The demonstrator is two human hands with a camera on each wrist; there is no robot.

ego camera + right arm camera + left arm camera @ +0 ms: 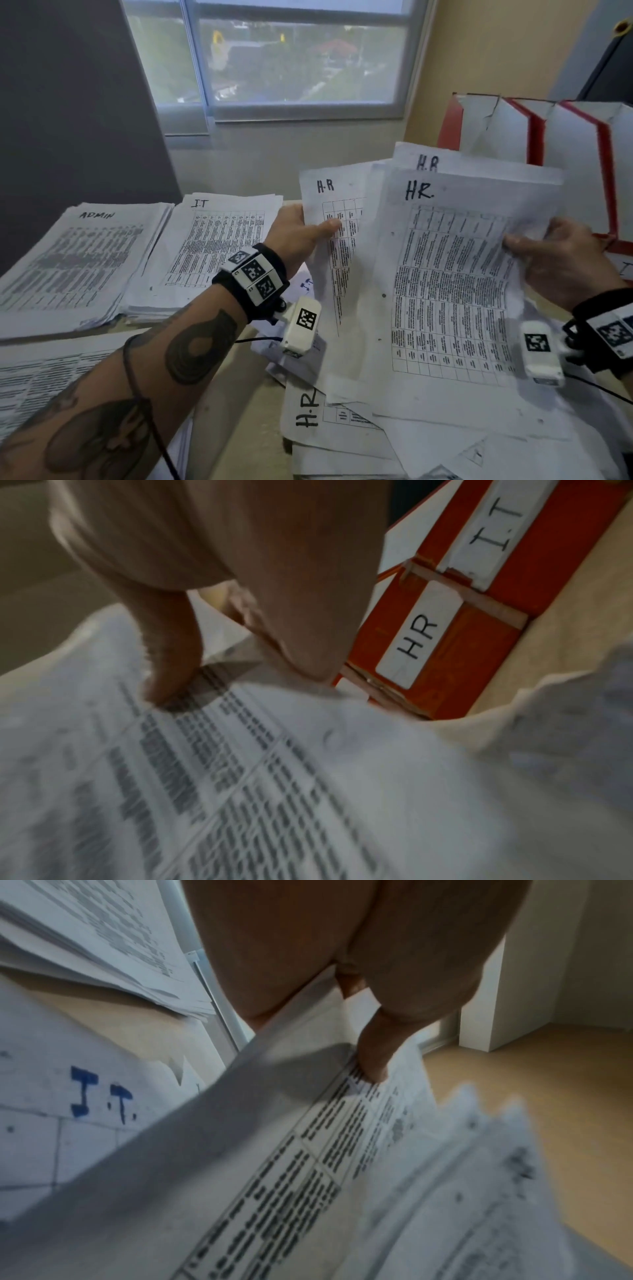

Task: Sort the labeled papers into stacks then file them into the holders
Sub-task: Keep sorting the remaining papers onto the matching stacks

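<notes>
I hold a fanned bunch of HR papers (445, 274) above the desk with both hands. My left hand (301, 229) pinches the left sheet marked H.R, thumb on top; its thumb (373, 1053) presses the printed table. My right hand (561, 253) pinches the right edge of the front HR sheet (240, 777), thumb (167, 664) on the print. An ADMIN stack (78, 260) and an IT stack (205, 250) lie at the left. Red holders (534, 137) stand at the back right; their labels read HR (418, 637) and I.T (503, 526).
More loose HR sheets (342, 431) lie under the held bunch at the lower right. A sheet marked I.T (68, 1096) lies below my left wrist. Another printed pile (51, 377) sits at the near left. A window (291, 58) and wall stand behind the desk.
</notes>
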